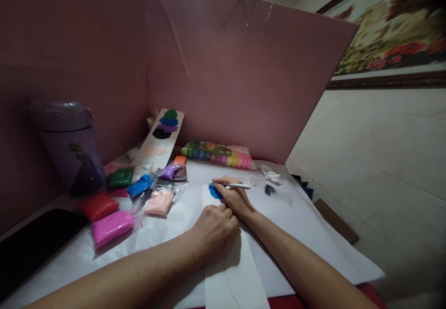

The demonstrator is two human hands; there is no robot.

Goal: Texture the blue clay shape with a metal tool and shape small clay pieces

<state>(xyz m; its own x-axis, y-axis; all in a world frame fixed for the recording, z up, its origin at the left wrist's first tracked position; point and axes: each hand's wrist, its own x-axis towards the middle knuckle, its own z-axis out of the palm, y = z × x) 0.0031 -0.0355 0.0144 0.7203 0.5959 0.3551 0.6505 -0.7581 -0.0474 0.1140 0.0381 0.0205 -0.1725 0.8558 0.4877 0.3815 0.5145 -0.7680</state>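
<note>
Pinching a slim white pen-shaped tool (240,186) between thumb and fingers, my right hand (236,198) is just below the middle of the frame, beside a bright blue, rough-edged patch (214,191). That patch lies at the far end of a long white flat strip (218,285), which runs down to the bottom edge of the frame. My fingers hide the tool's far end, so I cannot tell whether it touches the blue. My left hand (216,229) rests on the strip, fingers curled under, against my right; I cannot tell whether it grips anything.

Just right of my right hand are a small black lump (269,189) on clear plastic film and a crumpled white piece (271,174). Left of centre lie soft plastic packets: peach (159,202), purple (169,172), orange (180,160), blue (140,186), green (119,178), red (99,207) and hot pink (113,229). Behind them a white card with coloured patches (146,160) leans back, and a clear bag of multicoloured round pieces (219,154) lies to its right. A lilac lidded container (57,137) stands at the left, above a flat black object (38,244) in the lower left. Dusky pink panels (237,67) rise behind; a framed picture (400,39) hangs at upper right.
</note>
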